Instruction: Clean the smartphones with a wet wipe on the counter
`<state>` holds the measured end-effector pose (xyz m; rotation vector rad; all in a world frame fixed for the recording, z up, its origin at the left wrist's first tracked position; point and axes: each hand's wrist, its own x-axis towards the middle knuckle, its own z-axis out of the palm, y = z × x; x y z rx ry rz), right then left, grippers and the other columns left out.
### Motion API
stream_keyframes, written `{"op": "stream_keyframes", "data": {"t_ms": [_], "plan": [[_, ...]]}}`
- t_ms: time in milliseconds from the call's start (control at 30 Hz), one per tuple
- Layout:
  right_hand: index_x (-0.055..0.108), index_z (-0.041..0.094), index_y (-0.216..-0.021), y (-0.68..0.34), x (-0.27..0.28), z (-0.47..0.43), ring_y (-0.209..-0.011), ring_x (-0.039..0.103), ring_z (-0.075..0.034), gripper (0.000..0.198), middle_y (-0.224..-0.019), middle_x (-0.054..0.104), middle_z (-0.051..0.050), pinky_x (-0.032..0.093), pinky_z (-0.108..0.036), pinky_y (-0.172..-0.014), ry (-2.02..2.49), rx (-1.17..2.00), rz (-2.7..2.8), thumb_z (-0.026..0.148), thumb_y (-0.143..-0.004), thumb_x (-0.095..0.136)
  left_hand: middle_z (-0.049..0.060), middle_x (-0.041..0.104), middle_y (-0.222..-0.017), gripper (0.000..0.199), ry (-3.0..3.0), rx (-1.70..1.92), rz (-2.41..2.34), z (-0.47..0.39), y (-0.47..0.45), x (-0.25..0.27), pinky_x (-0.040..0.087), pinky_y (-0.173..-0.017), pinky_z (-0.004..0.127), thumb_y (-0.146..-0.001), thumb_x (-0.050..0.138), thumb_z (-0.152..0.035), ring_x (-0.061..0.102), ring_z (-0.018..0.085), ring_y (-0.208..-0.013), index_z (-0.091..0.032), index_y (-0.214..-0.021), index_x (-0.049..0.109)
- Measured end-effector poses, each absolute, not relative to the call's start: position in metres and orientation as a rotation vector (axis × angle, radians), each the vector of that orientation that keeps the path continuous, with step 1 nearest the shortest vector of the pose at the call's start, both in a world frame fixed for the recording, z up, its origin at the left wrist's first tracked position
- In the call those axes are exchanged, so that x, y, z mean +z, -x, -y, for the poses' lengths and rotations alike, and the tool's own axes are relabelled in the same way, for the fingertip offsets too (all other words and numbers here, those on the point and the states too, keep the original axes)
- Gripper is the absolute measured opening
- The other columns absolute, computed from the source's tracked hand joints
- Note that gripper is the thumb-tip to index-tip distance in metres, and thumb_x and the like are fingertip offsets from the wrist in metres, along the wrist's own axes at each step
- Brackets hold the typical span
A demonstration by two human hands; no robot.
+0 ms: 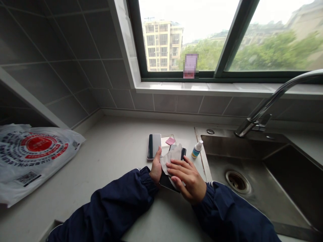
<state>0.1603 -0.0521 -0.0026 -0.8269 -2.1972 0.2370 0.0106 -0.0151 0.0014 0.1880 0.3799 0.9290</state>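
A dark smartphone [166, 181] is held tilted above the counter by my left hand [156, 167], with the thumb along its left edge. Over the phone's face lies a light grey cleaning cloth [172, 156] with a zigzag edge. My right hand [189, 178] presses the cloth against the screen, its fingers slightly bent and laid across it. Just behind, a second phone [154, 146] with a pale frame rests on the counter. Beside it are a clear phone case [164, 139] and a small pink cloth [170, 141]. A small white spray bottle [197, 149] with a blue and yellow label stands right of my hands.
On the right is a steel sink [217, 161] with a chrome faucet [262, 104]. A white plastic bag [37, 151] with red and black print lies on the counter [111, 144] at left. Behind are a tiled wall and a window.
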Motion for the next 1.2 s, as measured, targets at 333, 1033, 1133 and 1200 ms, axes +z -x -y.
{"op": "stream_keyframes", "data": {"t_ms": [333,1033,1133,1200], "plan": [[0.066,0.024,-0.117,-0.1604,-0.0023,0.0517,-0.126,0.056,-0.024,0.027,-0.126,0.068,-0.005,0.023,-0.050,-0.117,0.830,0.262,2.211,0.026,-0.097,0.048,0.020,0.071,-0.095,0.074,-0.201,0.959,-0.425,0.0145,-0.0113,0.0010,0.053,-0.090,0.042,-0.090,0.041,-0.063,0.069,0.031,-0.096,0.000,-0.126,0.058],[0.065,0.023,-0.119,-0.1604,-0.0031,0.0519,-0.127,0.055,-0.025,0.028,-0.127,0.067,-0.006,0.024,-0.051,-0.116,0.843,0.266,2.227,0.027,-0.098,0.047,0.019,0.071,-0.104,0.071,-0.182,0.960,-0.392,0.0141,-0.0118,0.0024,0.051,-0.093,0.042,-0.092,0.039,-0.060,0.068,0.030,-0.098,-0.004,-0.131,0.056],[0.065,0.023,-0.119,-0.1603,-0.0029,0.0517,-0.127,0.055,-0.025,0.028,-0.127,0.068,-0.006,0.024,-0.051,-0.116,0.844,0.267,2.227,0.027,-0.098,0.047,0.019,0.071,-0.105,0.071,-0.179,0.963,-0.394,0.0143,-0.0119,0.0042,0.050,-0.095,0.042,-0.093,0.037,-0.060,0.068,0.030,-0.099,-0.003,-0.132,0.055],[0.066,0.023,-0.119,-0.1601,-0.0032,0.0517,-0.127,0.055,-0.024,0.028,-0.127,0.068,-0.006,0.025,-0.050,-0.117,0.845,0.259,2.224,0.027,-0.097,0.047,0.019,0.070,-0.106,0.070,-0.179,0.967,-0.391,0.0142,-0.0120,0.0053,0.050,-0.096,0.042,-0.094,0.037,-0.059,0.068,0.030,-0.100,-0.003,-0.132,0.055]]}}
